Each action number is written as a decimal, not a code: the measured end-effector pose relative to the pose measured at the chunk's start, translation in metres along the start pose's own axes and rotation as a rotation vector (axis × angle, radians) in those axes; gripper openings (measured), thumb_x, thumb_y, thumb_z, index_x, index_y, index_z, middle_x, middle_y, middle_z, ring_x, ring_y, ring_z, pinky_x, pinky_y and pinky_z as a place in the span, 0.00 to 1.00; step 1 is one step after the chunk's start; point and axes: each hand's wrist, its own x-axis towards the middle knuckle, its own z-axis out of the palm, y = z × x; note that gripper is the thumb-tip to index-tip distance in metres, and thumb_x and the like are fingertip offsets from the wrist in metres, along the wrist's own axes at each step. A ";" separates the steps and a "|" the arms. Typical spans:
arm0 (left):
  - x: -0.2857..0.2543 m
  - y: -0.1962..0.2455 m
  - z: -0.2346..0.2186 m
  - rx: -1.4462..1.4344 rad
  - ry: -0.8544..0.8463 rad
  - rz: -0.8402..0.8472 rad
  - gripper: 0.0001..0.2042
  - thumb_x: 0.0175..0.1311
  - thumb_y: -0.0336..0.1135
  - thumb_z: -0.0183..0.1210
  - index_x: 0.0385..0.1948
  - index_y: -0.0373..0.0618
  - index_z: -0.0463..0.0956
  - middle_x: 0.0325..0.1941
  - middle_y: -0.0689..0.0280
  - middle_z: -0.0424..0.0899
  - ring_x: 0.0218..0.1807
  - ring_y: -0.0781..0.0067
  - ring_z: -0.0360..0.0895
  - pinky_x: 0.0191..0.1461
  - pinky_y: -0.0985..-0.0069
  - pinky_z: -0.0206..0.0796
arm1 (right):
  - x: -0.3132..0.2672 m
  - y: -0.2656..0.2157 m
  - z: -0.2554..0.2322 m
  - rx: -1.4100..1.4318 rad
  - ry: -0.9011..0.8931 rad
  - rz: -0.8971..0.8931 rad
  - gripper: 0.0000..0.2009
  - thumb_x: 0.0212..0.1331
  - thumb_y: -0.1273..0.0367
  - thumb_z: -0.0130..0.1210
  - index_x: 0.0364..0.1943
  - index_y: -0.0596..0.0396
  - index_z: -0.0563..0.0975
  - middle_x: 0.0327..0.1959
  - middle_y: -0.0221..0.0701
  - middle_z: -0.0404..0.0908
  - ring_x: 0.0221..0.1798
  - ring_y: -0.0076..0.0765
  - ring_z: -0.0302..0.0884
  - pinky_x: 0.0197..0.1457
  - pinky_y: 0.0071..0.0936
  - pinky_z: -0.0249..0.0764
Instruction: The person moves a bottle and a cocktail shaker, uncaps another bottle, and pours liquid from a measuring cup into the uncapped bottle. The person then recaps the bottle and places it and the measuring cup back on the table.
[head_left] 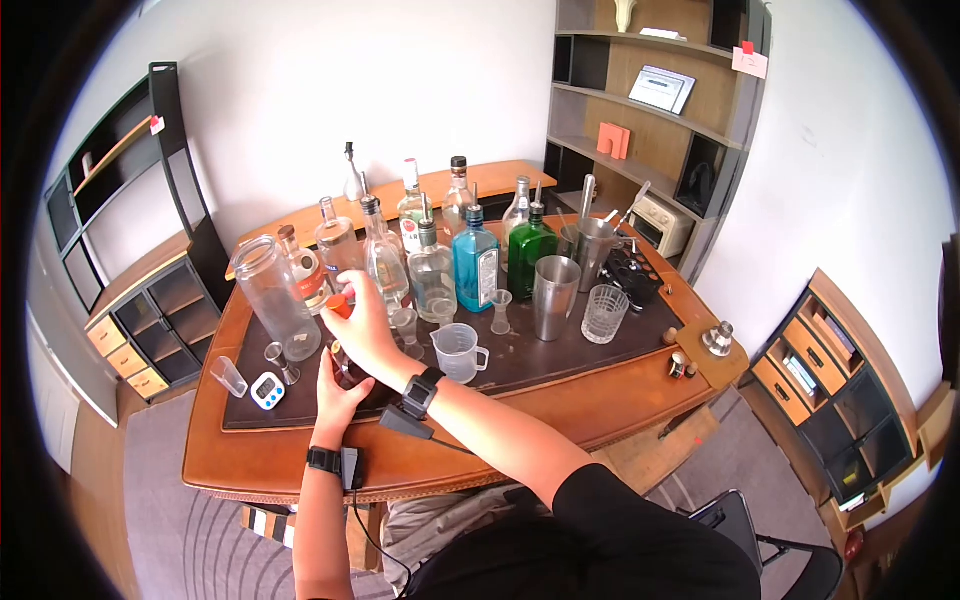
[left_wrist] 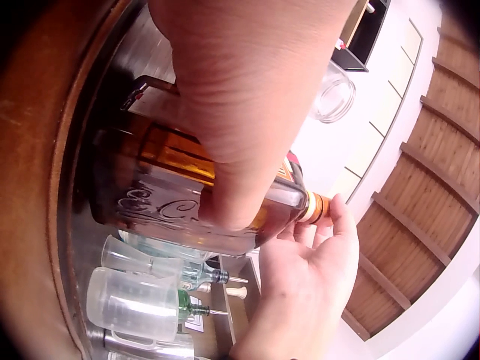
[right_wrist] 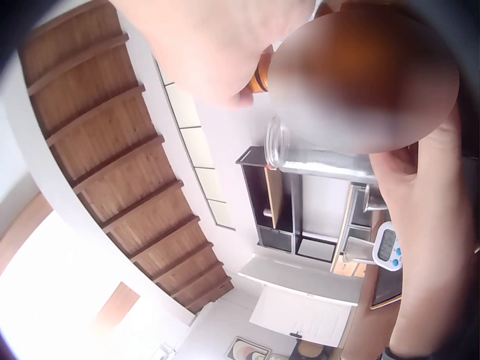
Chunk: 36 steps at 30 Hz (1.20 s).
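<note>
Near table's front edge, left hand (head_left: pixel 338 395) gripping amber bottle (left_wrist: pixel 187 191), right hand (head_left: pixel 365 325) on cap (head_left: pixel 340 305)

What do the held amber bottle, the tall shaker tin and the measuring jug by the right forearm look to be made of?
Amber bottle: clear glass by the look, glossy, with embossed lettering and brown liquid showing through; the left hand grips its body and the right hand is at its orange-banded neck.
Shaker tin: metal, probably stainless steel, with a dull brushed grey sheen.
Measuring jug: likely plastic, cloudy and translucent, with a moulded handle.
</note>
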 end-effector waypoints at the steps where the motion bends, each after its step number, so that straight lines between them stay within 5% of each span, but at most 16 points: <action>1: 0.000 0.000 0.000 0.013 0.000 0.018 0.44 0.50 0.31 0.75 0.68 0.33 0.57 0.61 0.57 0.75 0.62 0.67 0.76 0.67 0.69 0.69 | 0.000 0.002 -0.002 0.148 -0.069 0.138 0.25 0.53 0.75 0.66 0.55 0.57 0.70 0.44 0.39 0.76 0.51 0.41 0.76 0.55 0.37 0.74; 4: 0.001 -0.006 -0.003 0.063 0.022 0.014 0.44 0.49 0.31 0.75 0.68 0.32 0.57 0.61 0.58 0.75 0.62 0.67 0.76 0.67 0.68 0.68 | 0.000 0.004 0.001 0.246 -0.105 0.179 0.25 0.54 0.75 0.66 0.57 0.58 0.70 0.45 0.41 0.76 0.51 0.42 0.76 0.56 0.38 0.74; 7: 0.003 -0.013 -0.004 0.024 0.013 0.082 0.44 0.48 0.30 0.75 0.68 0.33 0.58 0.62 0.58 0.75 0.62 0.68 0.76 0.68 0.68 0.68 | -0.004 0.000 0.004 -0.019 -0.029 -0.075 0.25 0.54 0.74 0.67 0.56 0.58 0.70 0.46 0.42 0.76 0.51 0.43 0.76 0.56 0.39 0.73; 15: 0.001 -0.007 -0.002 0.031 0.012 0.043 0.43 0.48 0.29 0.75 0.68 0.35 0.60 0.61 0.59 0.76 0.61 0.68 0.76 0.67 0.69 0.69 | -0.001 0.001 -0.001 0.189 -0.135 0.144 0.23 0.57 0.72 0.64 0.56 0.59 0.70 0.51 0.45 0.80 0.52 0.47 0.80 0.54 0.39 0.76; 19: 0.002 -0.010 -0.003 0.044 0.011 0.074 0.43 0.48 0.28 0.75 0.69 0.35 0.59 0.61 0.58 0.76 0.61 0.68 0.77 0.67 0.69 0.69 | -0.003 -0.002 -0.001 -0.067 -0.051 -0.077 0.22 0.58 0.72 0.65 0.55 0.60 0.71 0.51 0.45 0.79 0.53 0.50 0.80 0.55 0.40 0.76; 28: -0.001 -0.004 -0.002 0.037 0.010 0.025 0.43 0.49 0.28 0.74 0.69 0.37 0.60 0.61 0.59 0.77 0.62 0.68 0.76 0.67 0.69 0.69 | 0.023 -0.002 -0.007 0.223 -0.133 0.105 0.24 0.59 0.72 0.66 0.59 0.58 0.71 0.49 0.39 0.82 0.56 0.39 0.81 0.59 0.35 0.74; 31: 0.000 -0.003 -0.002 0.052 0.006 0.038 0.43 0.49 0.28 0.74 0.69 0.37 0.60 0.61 0.59 0.76 0.62 0.67 0.76 0.67 0.69 0.69 | 0.037 -0.019 -0.033 0.230 -0.120 0.132 0.25 0.61 0.71 0.67 0.61 0.55 0.69 0.48 0.32 0.83 0.55 0.27 0.80 0.61 0.32 0.72; 36: -0.001 -0.005 -0.002 0.098 0.037 0.075 0.45 0.48 0.28 0.75 0.71 0.36 0.58 0.62 0.59 0.76 0.62 0.67 0.76 0.67 0.69 0.69 | 0.028 -0.014 -0.121 0.383 -0.175 0.171 0.22 0.63 0.76 0.64 0.59 0.56 0.70 0.51 0.35 0.81 0.56 0.30 0.80 0.62 0.29 0.75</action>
